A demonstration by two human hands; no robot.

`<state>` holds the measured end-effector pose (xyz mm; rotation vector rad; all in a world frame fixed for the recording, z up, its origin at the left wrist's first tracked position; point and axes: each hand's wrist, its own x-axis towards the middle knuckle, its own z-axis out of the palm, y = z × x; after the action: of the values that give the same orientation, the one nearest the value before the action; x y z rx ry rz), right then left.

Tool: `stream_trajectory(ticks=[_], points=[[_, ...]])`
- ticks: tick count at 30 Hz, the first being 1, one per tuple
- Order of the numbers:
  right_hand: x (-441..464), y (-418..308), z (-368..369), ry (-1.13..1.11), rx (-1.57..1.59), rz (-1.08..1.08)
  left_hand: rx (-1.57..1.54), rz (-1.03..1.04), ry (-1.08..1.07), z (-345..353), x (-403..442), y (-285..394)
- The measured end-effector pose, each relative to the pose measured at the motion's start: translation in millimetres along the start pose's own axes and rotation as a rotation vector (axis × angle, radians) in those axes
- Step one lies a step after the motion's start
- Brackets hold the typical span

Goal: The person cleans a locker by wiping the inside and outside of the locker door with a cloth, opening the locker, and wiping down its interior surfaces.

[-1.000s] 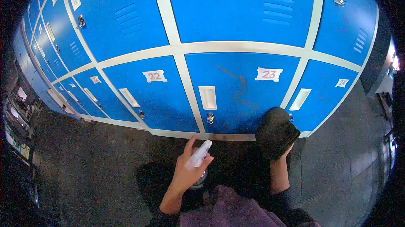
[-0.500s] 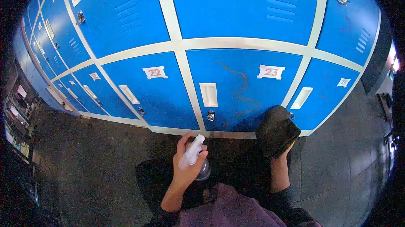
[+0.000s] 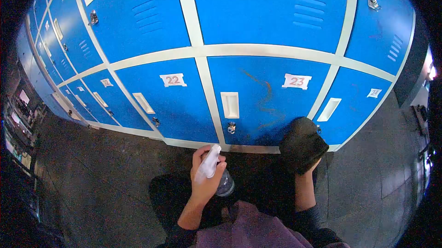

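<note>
Left hand (image 3: 205, 190) fingers wrapped round spray bottle (image 3: 210, 165) before the lockers (image 3: 251, 103); bottle could slip if that grip loosens. Right hand (image 3: 315, 167) in or behind dark cloth (image 3: 302, 147), fingers hidden, can't tell grip; cloth might snag the nearby lock (image 3: 318, 129).

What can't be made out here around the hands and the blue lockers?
All in the head view:
- Right hand: fingers hidden by the dark cloth.
- Spray bottle: partly behind the left hand; too dim to tell how full.
- Upper locker doors: cut off by the top edge.
- Far-left label: too small to read.
</note>
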<state>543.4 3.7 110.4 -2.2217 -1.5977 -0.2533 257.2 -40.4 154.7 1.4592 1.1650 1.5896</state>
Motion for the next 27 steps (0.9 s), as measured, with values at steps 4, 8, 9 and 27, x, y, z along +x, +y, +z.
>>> stream_trajectory(ticks=[4,8,9,27], points=[[3,0,-3,0.399,-0.023,-0.110,0.084,-0.013,0.015,1,3,-38],[35,-23,-62,0.350,2.035,-0.657,-0.020,-0.070,0.030,-5,-10,-111],[46,-32,-82,0.221,2.632,-0.767,0.016,-0.066,0.026,-6,-15,-117],[98,-150,-33,0.566,-0.051,-1.007,0.247,-0.120,-0.120,-14,-20,-149]])
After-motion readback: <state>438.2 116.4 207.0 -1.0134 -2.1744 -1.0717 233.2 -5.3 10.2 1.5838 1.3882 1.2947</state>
